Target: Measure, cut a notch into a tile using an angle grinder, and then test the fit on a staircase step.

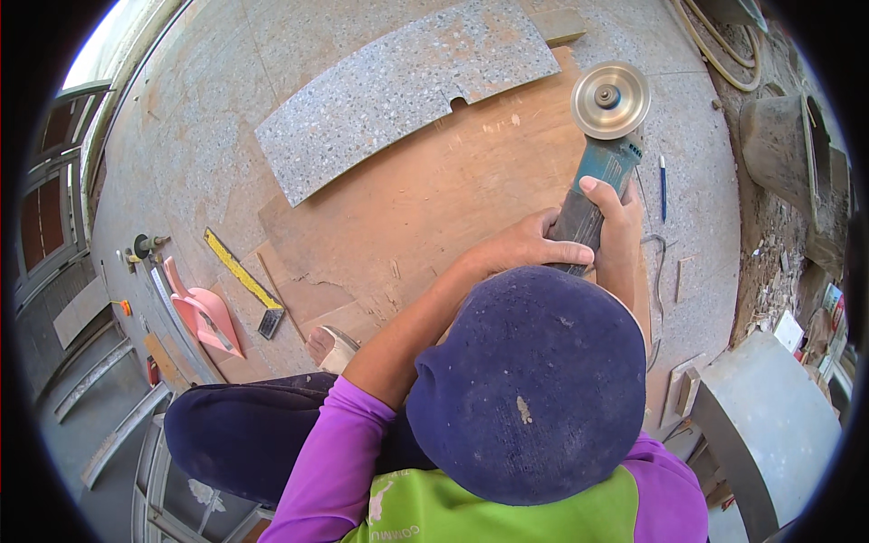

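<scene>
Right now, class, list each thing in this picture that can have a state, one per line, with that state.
Angle grinder: gripped in both hands, disc face up, off the slab.
Left hand: closed round the grinder body.
Right hand: closed round the grinder body.
Speckled stone slab: flat on the board, notch in one edge.
Pink dustpan: lying on the floor.
Yellow level: lying flat.

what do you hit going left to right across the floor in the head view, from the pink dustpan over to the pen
pink dustpan → yellow level → speckled stone slab → left hand on the angle grinder → right hand → blue pen
</scene>
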Motion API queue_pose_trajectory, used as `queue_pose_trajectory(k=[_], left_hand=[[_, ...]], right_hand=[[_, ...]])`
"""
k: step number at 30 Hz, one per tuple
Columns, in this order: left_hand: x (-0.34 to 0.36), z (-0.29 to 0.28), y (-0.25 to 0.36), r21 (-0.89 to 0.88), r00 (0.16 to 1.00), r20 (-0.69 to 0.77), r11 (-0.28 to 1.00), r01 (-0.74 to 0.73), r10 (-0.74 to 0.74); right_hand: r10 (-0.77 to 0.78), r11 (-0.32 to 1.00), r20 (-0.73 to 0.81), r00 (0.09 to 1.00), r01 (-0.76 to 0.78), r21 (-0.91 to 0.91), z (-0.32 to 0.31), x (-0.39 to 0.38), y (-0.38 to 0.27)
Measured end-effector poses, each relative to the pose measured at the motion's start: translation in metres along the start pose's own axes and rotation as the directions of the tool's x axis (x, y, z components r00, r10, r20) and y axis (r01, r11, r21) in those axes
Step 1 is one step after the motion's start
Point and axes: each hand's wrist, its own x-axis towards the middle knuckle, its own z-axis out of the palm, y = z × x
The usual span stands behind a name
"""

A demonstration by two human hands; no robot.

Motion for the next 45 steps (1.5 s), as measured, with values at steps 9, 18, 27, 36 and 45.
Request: queue_pose_trajectory(k=[9, 18, 27, 36, 45], left_hand=[[-0.008, 0.006, 0.006, -0.033, 0.989, 0.109, 0.994, 0.103, -0.099], [-0.038, -0.125, 0.001, -0.279, 0.829, -0.526, 0.883, -0.378, 0.189], [-0.029, -0.144, 0.011, -0.387, 0.592, -0.776, 0.577, -0.719, 0.217], [-0.034, -0.155, 0.006, -0.401, 0.630, -0.723, 0.569, -0.718, 0.286], [-0.035, -0.155, 0.005, -0.419, 0.650, -0.699, 0.566, -0.710, 0.297]], right_hand=[[-0.043, 0.974, 0.034, 0.998, 0.050, -0.223, 0.002, -0.005, -0.002], [0.041, 0.868, 0.120, 0.992, 0.024, -0.495, 0.030, -0.022, 0.007], [0.152, 0.786, 0.102, 0.983, -0.058, -0.616, 0.052, -0.030, 0.001], [0.148, 0.690, 0.096, 0.984, -0.034, -0.723, 0.076, -0.032, -0.005], [0.130, 0.623, 0.077, 0.988, -0.021, -0.782, 0.086, -0.029, -0.005]])
